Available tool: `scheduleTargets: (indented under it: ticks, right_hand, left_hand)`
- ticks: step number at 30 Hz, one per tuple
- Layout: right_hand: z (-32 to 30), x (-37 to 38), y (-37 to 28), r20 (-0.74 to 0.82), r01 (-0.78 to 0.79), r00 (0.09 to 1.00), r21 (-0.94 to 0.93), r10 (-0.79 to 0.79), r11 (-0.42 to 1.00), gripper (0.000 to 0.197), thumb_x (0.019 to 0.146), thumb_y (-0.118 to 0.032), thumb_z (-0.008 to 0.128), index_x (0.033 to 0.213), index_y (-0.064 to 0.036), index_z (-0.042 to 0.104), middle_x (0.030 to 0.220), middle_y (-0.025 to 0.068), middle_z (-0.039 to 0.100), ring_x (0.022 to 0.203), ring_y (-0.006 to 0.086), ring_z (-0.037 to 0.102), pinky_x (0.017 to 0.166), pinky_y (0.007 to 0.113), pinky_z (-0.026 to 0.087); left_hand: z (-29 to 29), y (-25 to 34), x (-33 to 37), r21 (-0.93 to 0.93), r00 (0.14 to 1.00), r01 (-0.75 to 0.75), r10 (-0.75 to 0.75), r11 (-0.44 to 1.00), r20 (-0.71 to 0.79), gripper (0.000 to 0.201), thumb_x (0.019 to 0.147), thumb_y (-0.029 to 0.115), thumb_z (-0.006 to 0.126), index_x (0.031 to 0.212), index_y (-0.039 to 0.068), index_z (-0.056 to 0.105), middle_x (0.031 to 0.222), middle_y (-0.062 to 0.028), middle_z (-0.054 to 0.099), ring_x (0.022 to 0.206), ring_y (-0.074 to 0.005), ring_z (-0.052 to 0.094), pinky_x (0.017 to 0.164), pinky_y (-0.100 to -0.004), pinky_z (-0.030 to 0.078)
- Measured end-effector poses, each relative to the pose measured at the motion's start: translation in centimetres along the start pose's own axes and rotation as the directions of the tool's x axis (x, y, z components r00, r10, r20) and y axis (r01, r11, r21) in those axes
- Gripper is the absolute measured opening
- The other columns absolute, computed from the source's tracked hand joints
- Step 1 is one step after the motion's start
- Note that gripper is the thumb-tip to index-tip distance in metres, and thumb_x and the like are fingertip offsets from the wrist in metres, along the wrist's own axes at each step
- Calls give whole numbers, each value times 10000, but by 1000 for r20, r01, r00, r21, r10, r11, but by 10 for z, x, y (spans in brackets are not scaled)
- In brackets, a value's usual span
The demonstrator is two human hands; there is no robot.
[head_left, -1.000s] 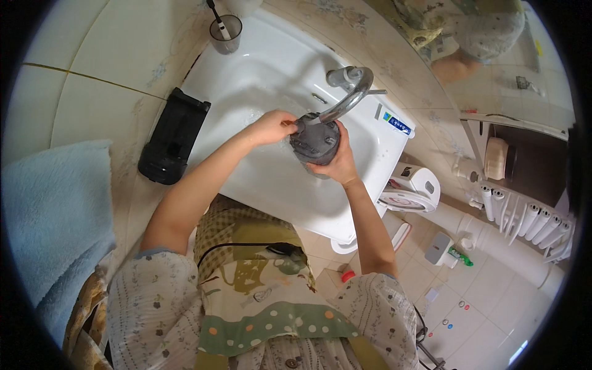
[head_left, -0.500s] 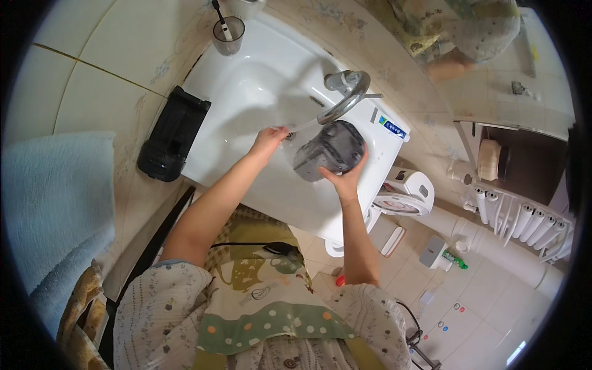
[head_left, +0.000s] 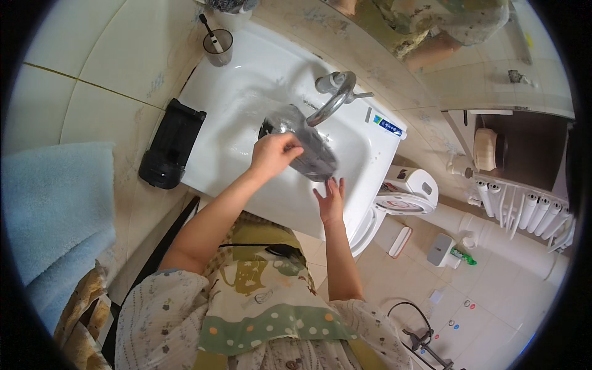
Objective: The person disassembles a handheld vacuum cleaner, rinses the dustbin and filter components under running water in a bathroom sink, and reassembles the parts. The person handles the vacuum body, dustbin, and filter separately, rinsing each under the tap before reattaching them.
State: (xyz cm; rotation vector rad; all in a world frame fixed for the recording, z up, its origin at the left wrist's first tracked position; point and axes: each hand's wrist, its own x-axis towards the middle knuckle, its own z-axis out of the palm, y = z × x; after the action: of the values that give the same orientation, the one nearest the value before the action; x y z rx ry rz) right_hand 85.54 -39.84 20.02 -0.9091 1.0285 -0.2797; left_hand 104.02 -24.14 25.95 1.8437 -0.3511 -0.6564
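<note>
We see a dark, see-through grey container (head_left: 316, 153) tilted inside the white sink (head_left: 225, 98), just below the mouth of the curved metal tap (head_left: 336, 103). It is blurred, and its black end points to the upper left. Our left hand (head_left: 274, 154) is in front of it, fingers curled in toward the thumb; we cannot tell whether they grip the container or only pass before it. Our right hand (head_left: 332, 200) is at its lower end with the fingers spread and clasping nothing, the tips so close that we cannot say whether they touch.

For writing, we find a tube (head_left: 388, 126) on the sink's rim, right of the tap: its label is blue with pale lettering and a green patch at one end. Our apron (head_left: 271, 308) carries printed pictures and a green band of white and orange dots. On the sink's far left corner we see a cup (head_left: 218, 55) with a toothbrush (head_left: 214, 38) in it, and beside the sink's left edge a black stand (head_left: 172, 142).
</note>
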Motion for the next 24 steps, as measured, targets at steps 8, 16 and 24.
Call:
scheduleTargets:
  ticks: [8, 16, 24]
  right_hand:
    - [109, -14, -78, 246, 14, 960, -512, 131, 859, 589, 928, -227, 504, 1448, -51, 291, 1469, 164, 333, 1240, 286, 465, 764, 402, 557]
    - [88, 37, -72, 304, 105, 950, -506, 64, 856, 506, 851, -40, 359, 1348, 7, 441, 1295, 134, 536, 1043, 242, 593, 669, 331, 594]
    - [105, 61, -98, 418, -14, 871, -507, 259, 862, 453, 918, -272, 445, 1286, -23, 536, 1170, 107, 632, 929, 205, 629, 729, 324, 544]
  left_hand:
    - [30, 3, -21, 673, 782, -581, 542, 457, 308, 75, 733, 160, 674, 759, 92, 656, 766, -24, 617, 895, -207, 584, 1077, -475, 301]
    - [-21, -10, -25, 378, 909, -321, 395, 868, -135, 1290, 434, 308, 927, 1445, 70, 163, 1426, -175, 275, 1329, -378, 287, 1137, -539, 182]
    - [-19, -35, 12, 195, 946, -323, 321, 926, 40, 1236, 461, 281, 915, 1421, 21, 181, 1407, -202, 330, 1273, -365, 388, 1070, -439, 338]
